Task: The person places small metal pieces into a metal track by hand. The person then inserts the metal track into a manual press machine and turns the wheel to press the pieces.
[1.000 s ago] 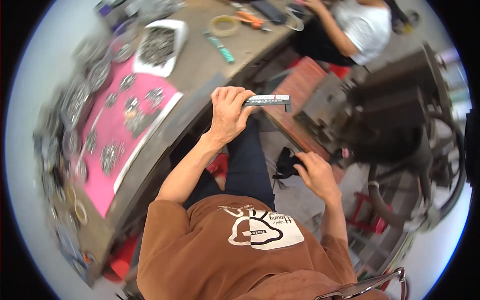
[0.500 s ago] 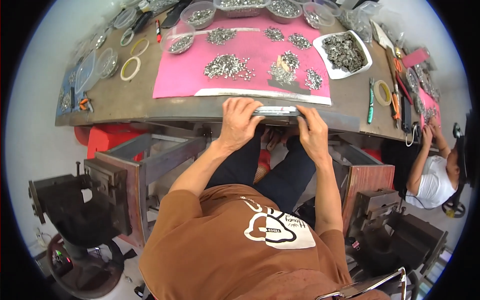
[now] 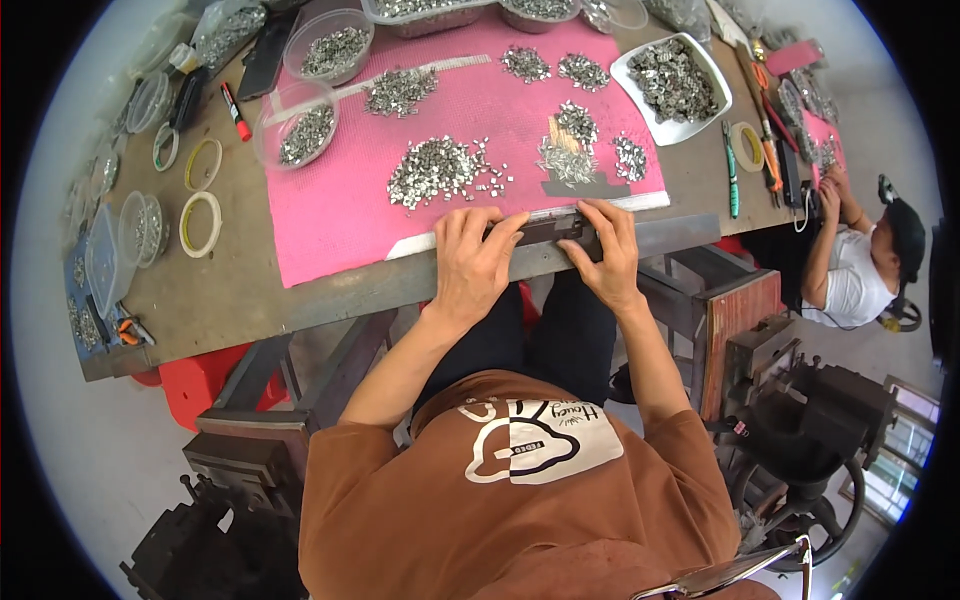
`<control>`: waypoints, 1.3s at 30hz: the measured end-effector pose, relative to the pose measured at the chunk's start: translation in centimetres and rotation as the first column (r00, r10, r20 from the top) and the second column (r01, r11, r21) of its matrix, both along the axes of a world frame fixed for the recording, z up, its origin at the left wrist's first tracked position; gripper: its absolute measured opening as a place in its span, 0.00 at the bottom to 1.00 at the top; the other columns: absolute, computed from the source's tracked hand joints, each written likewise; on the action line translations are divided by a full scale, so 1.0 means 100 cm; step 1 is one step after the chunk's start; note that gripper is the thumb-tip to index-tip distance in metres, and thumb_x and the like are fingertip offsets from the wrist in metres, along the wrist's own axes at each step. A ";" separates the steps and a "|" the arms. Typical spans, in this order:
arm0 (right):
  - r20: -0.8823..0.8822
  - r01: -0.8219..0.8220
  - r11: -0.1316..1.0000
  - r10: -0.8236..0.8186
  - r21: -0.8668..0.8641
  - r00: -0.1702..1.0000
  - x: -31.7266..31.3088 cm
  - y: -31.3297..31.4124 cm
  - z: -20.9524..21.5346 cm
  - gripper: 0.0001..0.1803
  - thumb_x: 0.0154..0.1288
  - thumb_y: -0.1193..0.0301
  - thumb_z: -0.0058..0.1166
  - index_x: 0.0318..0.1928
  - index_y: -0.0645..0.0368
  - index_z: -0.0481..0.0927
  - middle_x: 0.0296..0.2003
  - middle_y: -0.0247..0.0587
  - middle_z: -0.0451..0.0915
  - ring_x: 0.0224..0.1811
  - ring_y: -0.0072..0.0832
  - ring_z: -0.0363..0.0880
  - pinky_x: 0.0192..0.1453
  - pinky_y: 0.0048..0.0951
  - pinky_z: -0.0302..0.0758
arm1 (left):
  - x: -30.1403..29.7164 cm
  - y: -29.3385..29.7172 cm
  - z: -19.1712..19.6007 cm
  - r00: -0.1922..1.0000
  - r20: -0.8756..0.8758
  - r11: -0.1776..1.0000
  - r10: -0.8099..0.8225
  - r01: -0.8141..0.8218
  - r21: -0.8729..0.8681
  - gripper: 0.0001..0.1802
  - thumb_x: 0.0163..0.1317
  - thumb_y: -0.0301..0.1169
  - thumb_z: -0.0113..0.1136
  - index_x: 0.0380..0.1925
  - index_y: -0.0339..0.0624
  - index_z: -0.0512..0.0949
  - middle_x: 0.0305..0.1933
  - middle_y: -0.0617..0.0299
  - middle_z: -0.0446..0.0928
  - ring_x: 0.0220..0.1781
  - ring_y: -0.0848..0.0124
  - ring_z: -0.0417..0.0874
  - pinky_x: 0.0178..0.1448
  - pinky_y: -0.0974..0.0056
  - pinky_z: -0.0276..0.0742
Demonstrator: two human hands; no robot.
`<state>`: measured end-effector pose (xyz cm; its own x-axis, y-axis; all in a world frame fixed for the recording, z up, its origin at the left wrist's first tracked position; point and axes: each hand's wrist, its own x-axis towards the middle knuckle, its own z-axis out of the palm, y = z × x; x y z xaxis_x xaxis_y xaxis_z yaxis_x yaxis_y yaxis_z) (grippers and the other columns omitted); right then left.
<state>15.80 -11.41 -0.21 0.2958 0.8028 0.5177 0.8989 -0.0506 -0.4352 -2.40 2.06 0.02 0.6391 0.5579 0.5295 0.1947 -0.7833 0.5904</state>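
At the front edge of the workbench, both hands hold one short, narrow dark metal bar (image 3: 541, 231), its dark side showing. My left hand (image 3: 470, 258) is closed on its left end, thumb and fingers pinching it. Its right end is gripped by my right hand (image 3: 606, 252), the thumb on the near face and the fingers over the top. The bar lies along the near edge of a pink mat (image 3: 340, 215). Just beyond it is a large pile of small shiny metal pieces (image 3: 440, 172), with a cluster of thin silvery pieces (image 3: 568, 162) farther right.
Clear tubs of metal parts (image 3: 328, 48) line the back, and a white dish of darker parts (image 3: 675, 82) stands right. Tape rolls (image 3: 200, 224) and a red marker (image 3: 236, 112) lie left. Pliers (image 3: 770, 165) lie right, near a seated person (image 3: 850, 255). Machine vises flank me below.
The view has turned and shifted. The bar has rolled: its silvery face showed before, and now its dark side does. Both hands have kept their grip on its ends.
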 end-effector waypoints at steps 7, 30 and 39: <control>-0.004 0.017 0.996 -0.017 0.082 1.000 -0.004 0.004 -0.008 0.35 0.49 0.72 0.77 0.60 0.61 0.79 0.53 0.47 0.79 0.53 0.45 0.77 0.57 0.41 0.76 | 0.004 -0.004 -0.003 0.998 -0.055 0.995 0.002 0.003 0.105 0.16 0.58 0.31 0.71 0.48 0.46 0.85 0.52 0.60 0.81 0.59 0.59 0.77 0.69 0.45 0.63; 0.017 -0.035 0.994 0.034 0.106 0.999 0.003 0.001 -0.002 0.24 0.58 0.66 0.71 0.54 0.58 0.81 0.49 0.41 0.80 0.50 0.42 0.77 0.58 0.41 0.70 | -0.062 -0.032 0.008 0.979 0.184 0.889 0.085 0.009 -0.459 0.19 0.69 0.29 0.65 0.57 0.37 0.75 0.51 0.52 0.83 0.50 0.61 0.84 0.55 0.60 0.79; 0.313 -0.270 0.962 0.248 0.029 0.917 0.015 0.031 0.014 0.08 0.61 0.74 0.59 0.41 0.59 0.82 0.35 0.38 0.79 0.42 0.34 0.79 0.64 0.46 0.69 | -0.018 -0.014 -0.012 0.979 -0.093 0.978 0.182 -0.171 0.119 0.34 0.55 0.39 0.75 0.62 0.43 0.76 0.55 0.57 0.75 0.58 0.57 0.73 0.66 0.50 0.59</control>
